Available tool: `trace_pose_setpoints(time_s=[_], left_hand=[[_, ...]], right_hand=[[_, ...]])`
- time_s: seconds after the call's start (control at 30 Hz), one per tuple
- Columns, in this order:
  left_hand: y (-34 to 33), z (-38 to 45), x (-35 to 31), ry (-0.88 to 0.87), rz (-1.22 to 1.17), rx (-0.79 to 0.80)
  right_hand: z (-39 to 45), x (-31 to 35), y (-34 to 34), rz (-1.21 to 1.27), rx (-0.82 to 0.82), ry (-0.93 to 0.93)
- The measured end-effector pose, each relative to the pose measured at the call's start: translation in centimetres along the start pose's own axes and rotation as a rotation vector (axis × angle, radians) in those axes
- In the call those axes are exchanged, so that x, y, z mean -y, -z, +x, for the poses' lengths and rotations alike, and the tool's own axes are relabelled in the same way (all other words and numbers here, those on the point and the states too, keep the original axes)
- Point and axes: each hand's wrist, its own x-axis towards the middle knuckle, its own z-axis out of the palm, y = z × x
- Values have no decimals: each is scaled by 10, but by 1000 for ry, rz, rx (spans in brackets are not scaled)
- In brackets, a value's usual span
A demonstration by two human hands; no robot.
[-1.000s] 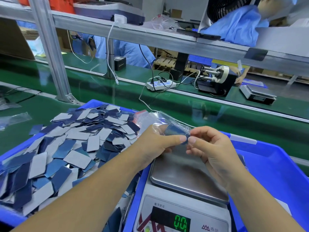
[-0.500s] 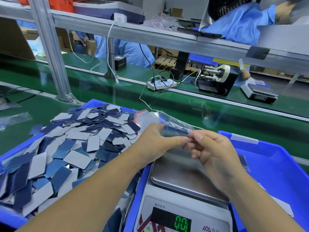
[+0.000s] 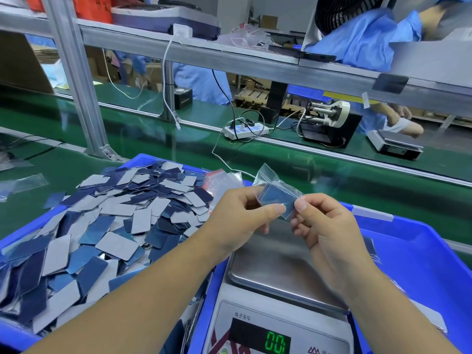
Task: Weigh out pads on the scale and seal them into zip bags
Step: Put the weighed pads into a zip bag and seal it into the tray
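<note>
A small clear zip bag (image 3: pixel 277 192) with blue pads inside is held above the scale's steel pan (image 3: pixel 278 267). My left hand (image 3: pixel 240 218) pinches its near edge between thumb and fingers, and my right hand (image 3: pixel 321 226) pinches the same edge just to the right. The scale (image 3: pixel 270 325) sits between two bins and its green display reads 0.0. A heap of loose blue and grey pads (image 3: pixel 102 231) fills the blue bin (image 3: pixel 33 223) on the left. Spare empty zip bags (image 3: pixel 219 181) lie at the heap's far right edge.
A second blue bin (image 3: pixel 421 251) stands to the right of the scale. Beyond runs a green conveyor belt (image 3: pixel 153 139) with an aluminium frame post (image 3: pixel 76 80), a power strip (image 3: pixel 245 130), a tape dispenser (image 3: pixel 329 123) and another scale (image 3: pixel 394 144). People in blue work across it.
Both hands have slid along the bag's edge while keeping their pinch, and the bag's far end now sticks up higher. The scale reading stays at 0.0.
</note>
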Motion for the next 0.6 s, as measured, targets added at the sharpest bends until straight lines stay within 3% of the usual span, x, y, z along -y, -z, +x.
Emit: trace_pose_setpoints(time_s=[0.43,0.6], left_hand=[[-1,-1,1,66,-142,33],[-3,-1,1,87,-66,-26]], right_hand=[[1,-3,-2,50,15,-33],[-2,-7,-8,67,-16,-19]])
